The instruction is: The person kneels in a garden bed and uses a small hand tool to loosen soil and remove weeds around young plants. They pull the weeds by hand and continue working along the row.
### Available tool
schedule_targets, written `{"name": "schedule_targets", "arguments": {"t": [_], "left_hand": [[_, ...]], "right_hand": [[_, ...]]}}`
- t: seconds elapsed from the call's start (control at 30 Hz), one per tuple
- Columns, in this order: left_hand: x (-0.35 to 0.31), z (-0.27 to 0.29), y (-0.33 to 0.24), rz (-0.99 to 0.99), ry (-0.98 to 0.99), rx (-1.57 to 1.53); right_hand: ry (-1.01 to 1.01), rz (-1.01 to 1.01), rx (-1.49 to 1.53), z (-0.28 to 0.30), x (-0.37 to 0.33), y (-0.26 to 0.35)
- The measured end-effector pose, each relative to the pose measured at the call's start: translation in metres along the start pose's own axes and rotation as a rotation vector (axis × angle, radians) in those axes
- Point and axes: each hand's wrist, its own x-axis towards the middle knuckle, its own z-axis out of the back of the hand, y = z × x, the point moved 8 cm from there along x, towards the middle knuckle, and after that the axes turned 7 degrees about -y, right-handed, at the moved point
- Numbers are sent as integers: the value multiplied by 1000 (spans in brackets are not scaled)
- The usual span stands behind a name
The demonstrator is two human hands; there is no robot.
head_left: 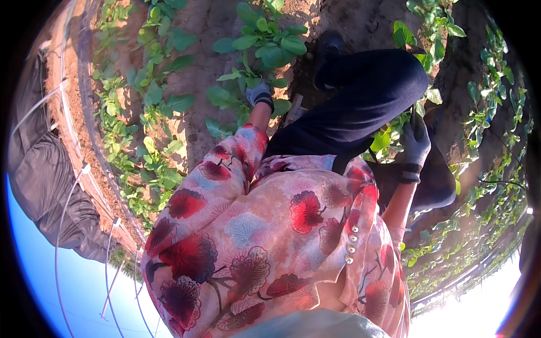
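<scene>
Leafy plant (270, 45) is standing along the right edge of the bare soil strip (207, 22). Left hand (259, 93) is sitting among lower leaves, right (417, 145) beside trousers (349, 101); can't tell either hand's fingers.

It's a pink blouse (265, 236), loud with red, maroon and pale-blue blooms, shiny round buttons (351, 244) (four showing!) in a line; dark trousers (360, 101), dark shoe (330, 46), and grey gloves (417, 151) with dark-striped cuffs (411, 173).
</scene>
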Motion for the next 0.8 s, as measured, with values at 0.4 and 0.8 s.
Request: {"name": "schedule_targets", "arguments": {"t": [0.4, 0.8], "left_hand": [[-28, 117, -58, -79, 285, -594], [137, 144, -74, -433, 171, -355]], "right_hand": [[-37, 2, 23, 7, 5, -1], [-41, 15, 45, 2, 4, 6]]}}
